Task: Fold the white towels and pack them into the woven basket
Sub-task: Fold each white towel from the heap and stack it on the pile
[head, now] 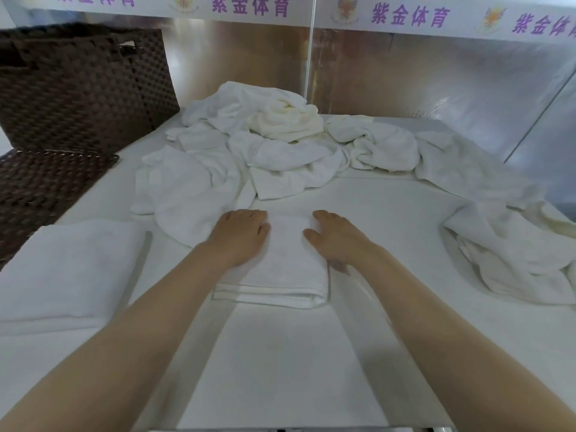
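Hiding towel (282, 269) edges: both hands.

Towels (274, 145): soft matt white cloth; basket (78, 85): rough dark weave; back wall (436, 76): glossy metal (reflections are seen).

A white table (389, 213) stands before shiny metal wall panels (436, 76) topped by a purple-lettered banner (405, 15).
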A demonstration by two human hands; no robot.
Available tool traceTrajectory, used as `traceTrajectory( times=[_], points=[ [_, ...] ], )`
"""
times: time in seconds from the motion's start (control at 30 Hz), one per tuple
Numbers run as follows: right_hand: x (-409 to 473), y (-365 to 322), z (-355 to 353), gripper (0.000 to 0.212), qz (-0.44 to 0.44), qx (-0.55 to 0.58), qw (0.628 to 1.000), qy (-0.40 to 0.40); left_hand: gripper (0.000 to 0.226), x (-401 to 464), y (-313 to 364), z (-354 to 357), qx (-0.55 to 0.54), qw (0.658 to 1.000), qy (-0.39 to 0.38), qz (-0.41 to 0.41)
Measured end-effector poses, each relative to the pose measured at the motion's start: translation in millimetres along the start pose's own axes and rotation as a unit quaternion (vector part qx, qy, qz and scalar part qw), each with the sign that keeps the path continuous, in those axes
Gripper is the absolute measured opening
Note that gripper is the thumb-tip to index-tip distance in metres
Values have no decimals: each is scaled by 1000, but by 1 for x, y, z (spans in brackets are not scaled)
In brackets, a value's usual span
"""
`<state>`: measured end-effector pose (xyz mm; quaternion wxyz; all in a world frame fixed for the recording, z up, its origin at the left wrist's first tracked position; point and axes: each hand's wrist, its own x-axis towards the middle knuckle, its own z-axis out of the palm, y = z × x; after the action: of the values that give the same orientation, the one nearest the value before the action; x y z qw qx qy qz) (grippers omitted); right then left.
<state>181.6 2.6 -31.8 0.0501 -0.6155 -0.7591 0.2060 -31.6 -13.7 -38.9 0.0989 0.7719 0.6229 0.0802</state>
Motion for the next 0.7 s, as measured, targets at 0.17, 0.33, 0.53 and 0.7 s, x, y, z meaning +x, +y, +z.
traceTrajectory(
  times=[0.17,0.33,0.53,0.7],
  points=[
    [14,-11,-32,56,-8,-23,995,-98,36,24,-7,-34,44,987,-155,-16],
    [20,-25,-49,52,3,-62,974,-218,46,27,6,-61,88,956,-279,-35],
    [9,-35,-38,39,5,-86,950,-301,39,7,17,-62,94,921,-378,-5],
    [-17,-38,-47,27,-6,-57,963,-262,26,-24,8,-54,38,944,-329,12]
  ],
)
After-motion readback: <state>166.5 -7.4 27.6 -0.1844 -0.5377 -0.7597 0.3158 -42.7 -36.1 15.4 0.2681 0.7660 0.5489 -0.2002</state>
